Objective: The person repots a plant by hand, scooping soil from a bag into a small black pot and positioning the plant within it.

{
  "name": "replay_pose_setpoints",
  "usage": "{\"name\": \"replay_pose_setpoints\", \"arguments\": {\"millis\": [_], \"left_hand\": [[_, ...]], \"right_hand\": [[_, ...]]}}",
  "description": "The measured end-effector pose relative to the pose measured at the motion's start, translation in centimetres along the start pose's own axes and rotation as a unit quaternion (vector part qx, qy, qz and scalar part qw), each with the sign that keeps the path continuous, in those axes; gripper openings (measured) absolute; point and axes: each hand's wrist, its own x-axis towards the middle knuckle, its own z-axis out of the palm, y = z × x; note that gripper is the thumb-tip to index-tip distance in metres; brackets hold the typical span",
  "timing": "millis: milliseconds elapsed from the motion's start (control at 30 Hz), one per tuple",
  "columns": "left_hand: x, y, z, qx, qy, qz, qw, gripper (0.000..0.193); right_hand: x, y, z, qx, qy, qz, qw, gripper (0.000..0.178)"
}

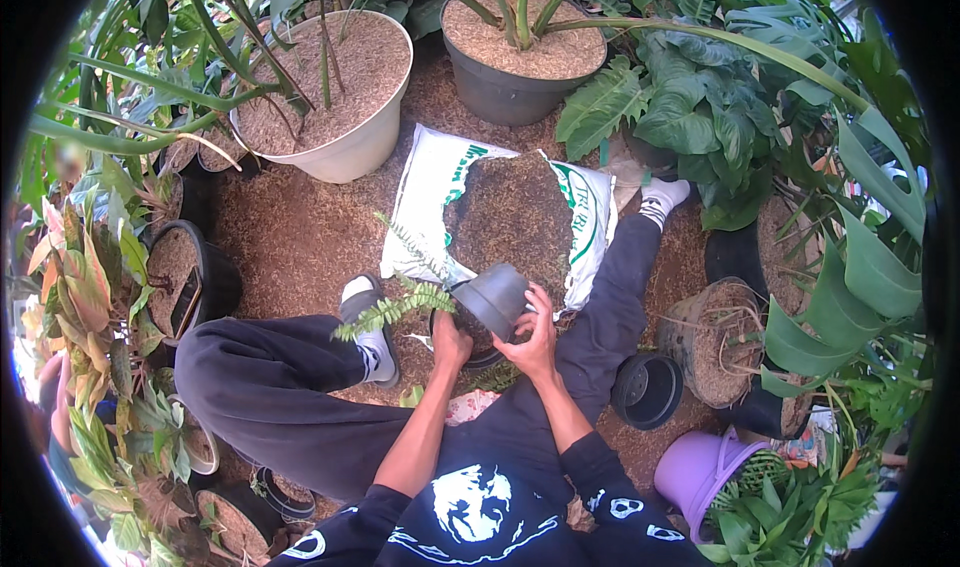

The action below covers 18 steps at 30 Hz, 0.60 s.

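A dark grey plant pot (492, 299) is tilted over in front of me, its base turned up and to the right. My right hand (533, 339) grips its side with the fingers spread around the wall. Green fern (402, 307) fronds come out at the pot's mouth, toward the left. There my left hand (451, 343) is closed at the base of the fern; its fingertips are partly hidden. Just beyond the pot lies a white sack (415, 202) with green print, cut open, with loose brown potting mix (510, 217) showing inside.
My legs stretch out on both sides of the sack. Beside my right thigh stands a black pot (648, 392), with a purple bucket (690, 472) nearer. A large white pot (345, 152) and a black pot (520, 92) with plants stand beyond. Leafy plants crowd both sides.
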Motion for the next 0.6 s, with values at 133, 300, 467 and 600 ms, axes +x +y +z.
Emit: {"name": "replay_pose_setpoints", "arguments": {"millis": [133,300,467,600], "left_hand": [[0.0,0.3,0.1,0.016,-0.031,-0.061,0.998,0.032],[0.2,-0.4,0.1,0.017,-0.04,-0.084,0.995,0.031],[0.0,-1.0,0.2,0.009,-0.04,-0.075,0.996,0.04],[0.2,-0.8,0.4,0.027,-0.03,-0.095,0.995,0.044]], "right_hand": [[0.1,0.4,-0.1,-0.037,-0.041,0.027,0.998,0.097],[-0.1,0.2,0.1,-0.006,-0.031,-0.012,0.999,0.095],[-0.3,0.2,0.4,0.008,-0.028,-0.013,0.999,0.093],[-0.2,0.3,0.4,-0.002,-0.04,-0.005,0.999,0.095]]}}
